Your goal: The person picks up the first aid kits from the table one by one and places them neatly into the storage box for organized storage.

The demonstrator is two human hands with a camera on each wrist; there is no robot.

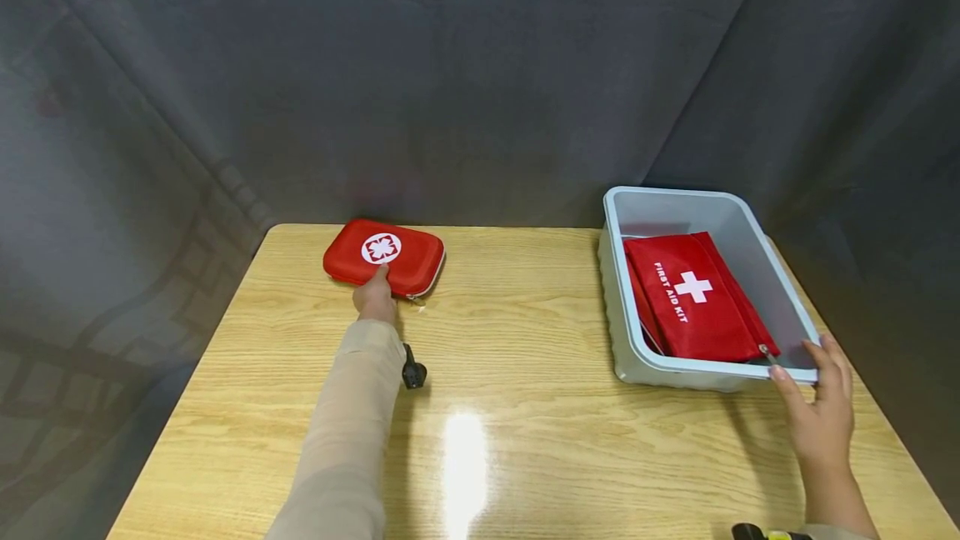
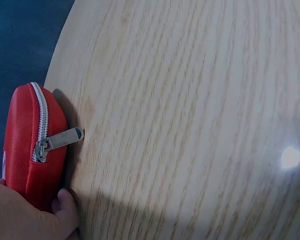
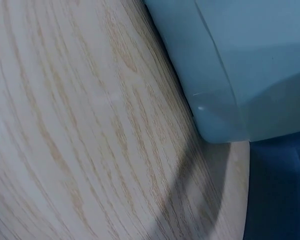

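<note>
A red hard-shell first aid case with a white round emblem lies near the table's back edge, left of centre. My left hand grips its front side, thumb on top and fingers low. The left wrist view shows the case's zipper and metal pull beside the hand. On the right stands a light grey plastic bin. My right hand holds its front right corner, thumb and fingers at the rim. Inside the bin lies a red fabric first aid kit pouch.
Under everything is a wooden table with light glaring off its front part. A dark grey curtain hangs right behind the table's back edge and along both sides. Something else red lies partly hidden beneath the pouch.
</note>
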